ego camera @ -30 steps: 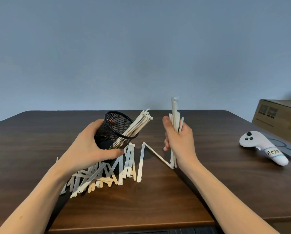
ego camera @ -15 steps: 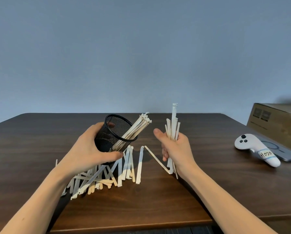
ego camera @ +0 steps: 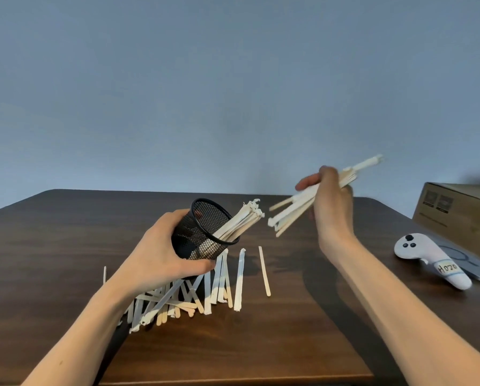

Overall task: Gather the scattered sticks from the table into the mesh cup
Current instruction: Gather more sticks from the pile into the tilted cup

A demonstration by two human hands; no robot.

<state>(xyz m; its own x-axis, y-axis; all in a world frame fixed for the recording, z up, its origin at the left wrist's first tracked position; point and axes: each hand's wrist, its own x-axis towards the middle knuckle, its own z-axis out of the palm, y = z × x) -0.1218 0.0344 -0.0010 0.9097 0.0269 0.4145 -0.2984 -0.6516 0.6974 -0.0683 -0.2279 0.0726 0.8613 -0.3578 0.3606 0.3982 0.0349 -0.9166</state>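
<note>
L hand [ego camera: 160, 254] is gripping the cup [ego camera: 205, 232] tilted w/ mouth facing R hand [ego camera: 330, 207], whose grip is closing round a bundle of sticks [ego camera: 291, 210] angled to slide in.

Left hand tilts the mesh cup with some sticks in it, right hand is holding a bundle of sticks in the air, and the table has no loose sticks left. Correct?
Not quite. The head view shows many loose sticks lying on the table below the cup. The rest holds: the left hand tilts the cup with sticks in it, and the right hand holds a bundle in the air.
</note>
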